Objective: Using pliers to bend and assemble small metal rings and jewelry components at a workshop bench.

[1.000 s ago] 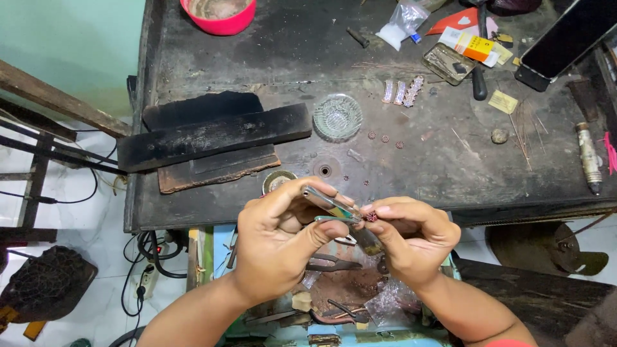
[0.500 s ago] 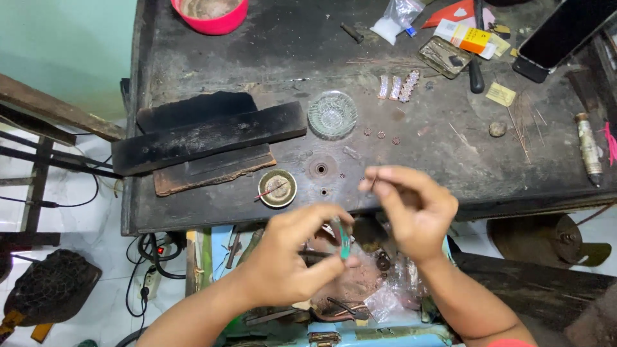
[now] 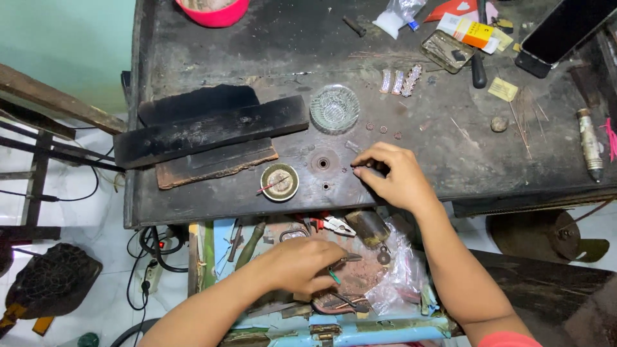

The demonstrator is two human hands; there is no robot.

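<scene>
Our right hand (image 3: 393, 177) pinches a tiny piece, too small to identify, on the dark workbench (image 3: 212, 58) near the glass dish (image 3: 335, 108); our left hand (image 3: 302, 263) grips green-handled pliers (image 3: 339, 265) over the tool drawer (image 3: 360, 331); we judge this a pick-up step, needing a steady lift.

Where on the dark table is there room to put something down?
Bare patches: behind the clear glass dish, up toward the pink bowl, and right of the right hand, before the metal torch. The far right corner near the black phone is crowded.
</scene>
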